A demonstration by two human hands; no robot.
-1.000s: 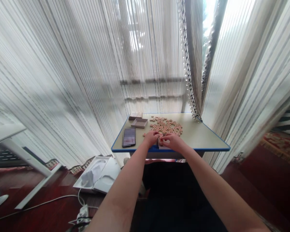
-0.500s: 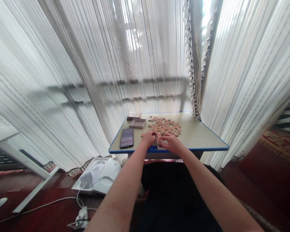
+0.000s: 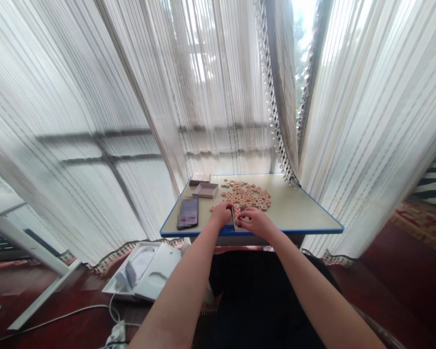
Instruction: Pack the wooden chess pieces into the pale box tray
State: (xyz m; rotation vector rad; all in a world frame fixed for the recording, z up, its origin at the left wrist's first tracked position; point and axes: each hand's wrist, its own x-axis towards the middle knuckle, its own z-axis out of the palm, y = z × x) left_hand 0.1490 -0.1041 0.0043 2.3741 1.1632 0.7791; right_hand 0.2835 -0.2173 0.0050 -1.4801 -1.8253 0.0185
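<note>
At the table's near edge lies a shallow open box (image 3: 237, 226) with several round wooden game pieces (image 3: 237, 211) lined up along its left side. My left hand (image 3: 222, 214) is closed at the box's left wall, its fingertips curled over the edge. Over the box, my right hand (image 3: 256, 220) has its fingertips bent down onto a round piece in the row, and its palm hides much of the box's inside. Just beyond both hands spreads a loose heap of similar pinkish-tan wooden discs (image 3: 247, 195). Any markings on them are too small to read.
Left on the blue-edged table (image 3: 294, 208) are a phone (image 3: 188, 212), an empty shallow tray (image 3: 205, 190) and a stacked pale block (image 3: 199, 178). String curtains (image 3: 218, 106) hang behind. An open white carton (image 3: 141, 271) and a cable lie on the floor at left.
The camera view has shifted slightly, so the table sits a little lower. My right fingers have moved slightly within the box; my left hand stays at its wall.
</note>
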